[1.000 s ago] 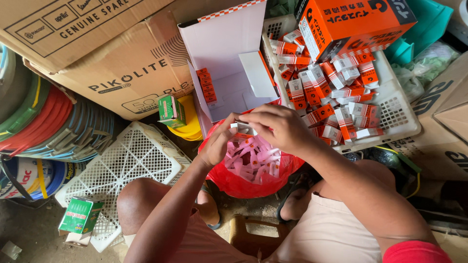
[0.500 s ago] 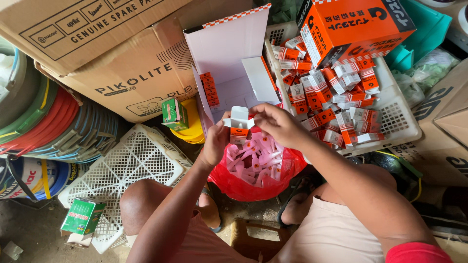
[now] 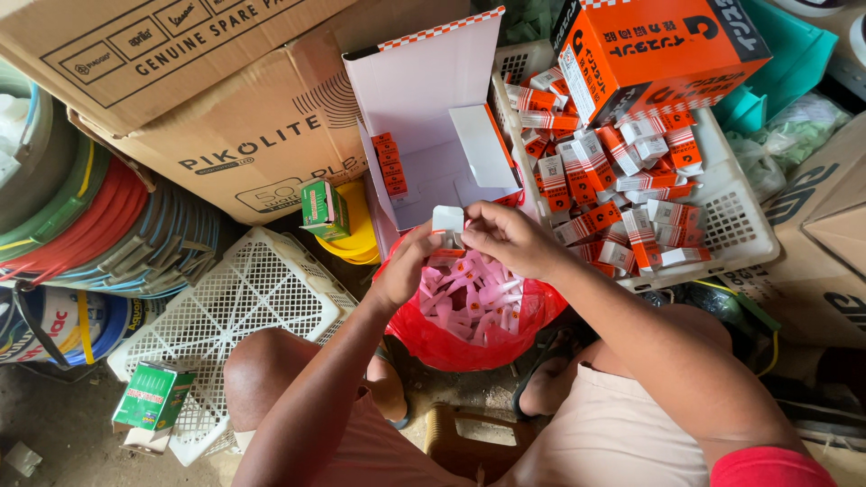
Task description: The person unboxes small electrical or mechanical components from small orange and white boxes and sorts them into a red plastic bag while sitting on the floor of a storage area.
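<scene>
Both hands meet over the red plastic bag (image 3: 478, 338), which sits between the person's knees and is full of small pale-pink sachets (image 3: 474, 298). Compared with a second ago, the small white-and-orange carton (image 3: 447, 225) has come up out of the hands and now stands upright with its top flap open, lifted clear above the bag; before, it was buried between the palms. The left hand (image 3: 406, 266) pinches the carton's lower part between thumb and fingers, while the right hand (image 3: 510, 236) curls its fingertips closed on the carton's right edge near the flap. That suggests the carton is now open and held steady, ready to be worked on at its mouth. Just far of the hands stands a larger white display box (image 3: 433, 117) with its lid up, and to the right a white basket (image 3: 731, 221) holds a heap of matching small cartons (image 3: 613, 176) beneath a big orange box (image 3: 658, 50).
</scene>
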